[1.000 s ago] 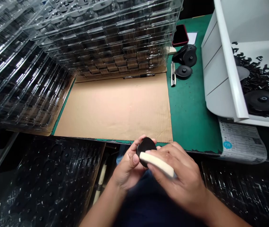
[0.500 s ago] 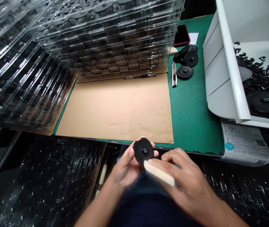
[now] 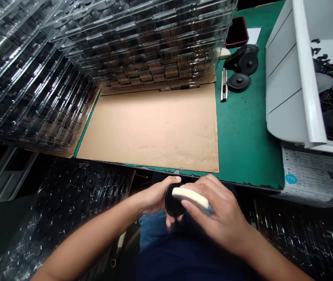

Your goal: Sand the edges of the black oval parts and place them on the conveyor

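A round black disc [image 3: 172,203] is held by its edge in my left hand [image 3: 157,197], just below the table's front edge and above my lap. My right hand [image 3: 219,210] grips a cream-coloured pad [image 3: 191,196] between thumb and fingers. The pad's tip lies over the upper right part of the disc; whether it touches is hard to tell. The disc is tilted, and its centre is partly hidden behind the pad and my right fingers.
Clear plastic trays [image 3: 143,43] are stacked behind cardboard [image 3: 151,128] with a pen [image 3: 179,88]. Right of it are a cutter [image 3: 224,85], black discs [image 3: 239,81], a dark red box [image 3: 236,33] and a white bin [image 3: 286,70] of black parts. More trays stand lower left [image 3: 64,207].
The disc has tilted and moved slightly down and left in my left hand. The pad has shifted up and left over it. The view of the table has shifted too.
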`<state>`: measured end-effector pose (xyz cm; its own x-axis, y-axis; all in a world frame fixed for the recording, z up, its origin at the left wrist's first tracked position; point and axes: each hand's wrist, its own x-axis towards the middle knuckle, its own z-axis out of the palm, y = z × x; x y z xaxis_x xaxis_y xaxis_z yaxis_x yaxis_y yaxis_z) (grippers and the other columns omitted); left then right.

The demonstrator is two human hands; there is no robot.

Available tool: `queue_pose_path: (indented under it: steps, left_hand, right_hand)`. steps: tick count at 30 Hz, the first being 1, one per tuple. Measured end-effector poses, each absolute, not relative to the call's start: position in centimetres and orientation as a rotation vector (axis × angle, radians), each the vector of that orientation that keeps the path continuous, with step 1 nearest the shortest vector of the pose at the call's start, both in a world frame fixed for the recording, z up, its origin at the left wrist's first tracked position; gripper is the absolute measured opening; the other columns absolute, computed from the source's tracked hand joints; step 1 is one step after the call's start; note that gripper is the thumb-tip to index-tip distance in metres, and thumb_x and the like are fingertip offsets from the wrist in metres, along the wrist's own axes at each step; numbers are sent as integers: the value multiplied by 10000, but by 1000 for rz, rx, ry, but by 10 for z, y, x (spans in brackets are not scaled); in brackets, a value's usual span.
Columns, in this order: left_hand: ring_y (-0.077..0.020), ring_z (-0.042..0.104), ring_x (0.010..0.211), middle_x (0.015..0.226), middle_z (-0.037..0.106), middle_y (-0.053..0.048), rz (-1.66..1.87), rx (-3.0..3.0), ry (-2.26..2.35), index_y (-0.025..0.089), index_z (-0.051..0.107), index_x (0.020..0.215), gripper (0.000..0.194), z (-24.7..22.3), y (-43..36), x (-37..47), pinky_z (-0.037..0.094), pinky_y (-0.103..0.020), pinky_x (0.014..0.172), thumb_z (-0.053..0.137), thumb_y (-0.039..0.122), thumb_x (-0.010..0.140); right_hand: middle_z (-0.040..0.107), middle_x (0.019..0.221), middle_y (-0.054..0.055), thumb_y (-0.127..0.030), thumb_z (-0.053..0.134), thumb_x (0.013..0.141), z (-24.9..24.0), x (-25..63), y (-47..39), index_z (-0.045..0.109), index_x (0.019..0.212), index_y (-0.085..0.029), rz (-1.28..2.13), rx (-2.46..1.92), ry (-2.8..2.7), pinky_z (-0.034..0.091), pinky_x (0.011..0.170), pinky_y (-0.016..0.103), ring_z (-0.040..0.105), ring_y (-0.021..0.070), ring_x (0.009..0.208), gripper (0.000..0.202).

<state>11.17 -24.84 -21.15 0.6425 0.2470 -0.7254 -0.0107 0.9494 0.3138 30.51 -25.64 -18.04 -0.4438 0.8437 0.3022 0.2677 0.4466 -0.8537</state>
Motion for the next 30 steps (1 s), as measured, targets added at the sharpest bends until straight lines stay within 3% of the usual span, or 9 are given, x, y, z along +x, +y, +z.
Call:
queue_pose_path:
  steps: [3, 7, 11, 16, 21, 27, 30]
  left_hand:
    - [-174, 570, 353, 464, 611, -113, 197, 255, 894, 57, 656, 587, 702, -210, -251, 113, 453, -254, 342, 344, 633, 837]
    - [-156, 578, 380, 532, 638, -64, 303, 196, 909, 90, 665, 692, 610, -208, -254, 114, 414, -222, 301, 382, 613, 826]
    - [-168, 561, 358, 534, 637, -89, 337, 171, 836, 52, 689, 750, 662, -206, -256, 117, 407, -245, 285, 346, 609, 847]
    - [-144, 629, 519, 619, 690, -101, 456, 131, 910, 62, 690, 757, 524, -201, -255, 120, 495, -196, 457, 493, 542, 828]
    - [-183, 582, 367, 544, 673, -122, 320, 173, 819, 65, 678, 806, 662, -205, -254, 113, 425, -243, 307, 318, 618, 851]
    - [-168, 600, 407, 585, 676, -132, 307, 211, 764, 28, 697, 822, 779, -204, -252, 110, 476, -238, 354, 245, 660, 869]
    - [-179, 648, 523, 691, 703, -136, 354, 208, 718, 32, 707, 951, 742, -197, -251, 112, 540, -256, 439, 365, 684, 853]
  right_hand:
    - [632, 839, 39, -207, 616, 902, -181, 299, -260, 631, 1087, -195, 1032, -868, -1965, 453, 714, 332, 519, 174, 788, 186]
    - [596, 856, 33, -190, 598, 911, -183, 312, -267, 638, 1147, -256, 1111, -826, -2083, 420, 690, 318, 506, 171, 801, 248]
    - [550, 853, 38, -151, 577, 910, -183, 325, -271, 626, 1182, -261, 1022, -868, -2185, 402, 687, 316, 488, 172, 808, 297]
    - [547, 858, 39, -147, 560, 902, -179, 322, -267, 642, 1194, -281, 1032, -818, -2179, 405, 694, 321, 479, 177, 811, 331]
    - [538, 880, 45, -72, 526, 888, -183, 337, -261, 619, 1232, -277, 930, -870, -2252, 426, 712, 332, 485, 181, 829, 411]
    - [571, 887, 35, -92, 604, 875, -187, 351, -260, 524, 1330, -266, 893, -961, -2085, 466, 703, 299, 516, 163, 823, 493]
    - [596, 912, 34, -129, 566, 899, -188, 347, -259, 563, 1232, -259, 1007, -1058, -1958, 487, 736, 306, 551, 164, 848, 357]
